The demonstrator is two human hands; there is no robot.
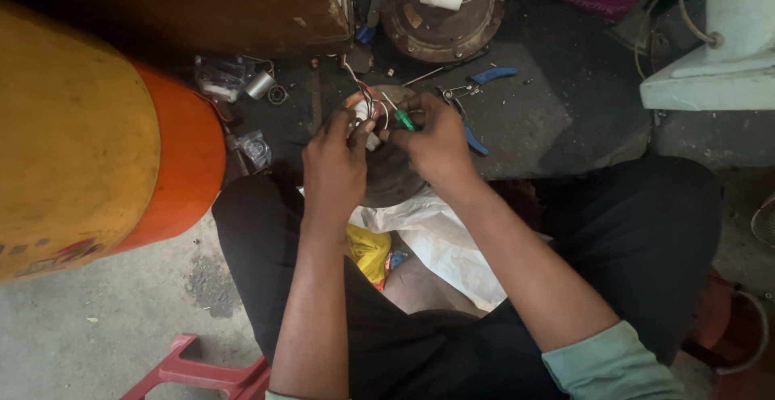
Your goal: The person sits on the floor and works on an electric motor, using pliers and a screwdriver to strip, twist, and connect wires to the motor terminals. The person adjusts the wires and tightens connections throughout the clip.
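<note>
I see my left hand (335,162) pinching the wire bundle (367,108) at the top of the dark round motor (387,175) held between my knees; my right hand (436,143) is closed around a green-handled screwdriver (404,120), tip among the wires; I judge steady, light pressure best. Blue pliers (472,138) crowd 2 o'clock, the orange cylinder (173,166) walls 9 o'clock; free room lies toward 6 o'clock.

Both hands (387,146) on wires (367,103) over a round motor (391,178), green screwdriver (404,120) in right.
</note>
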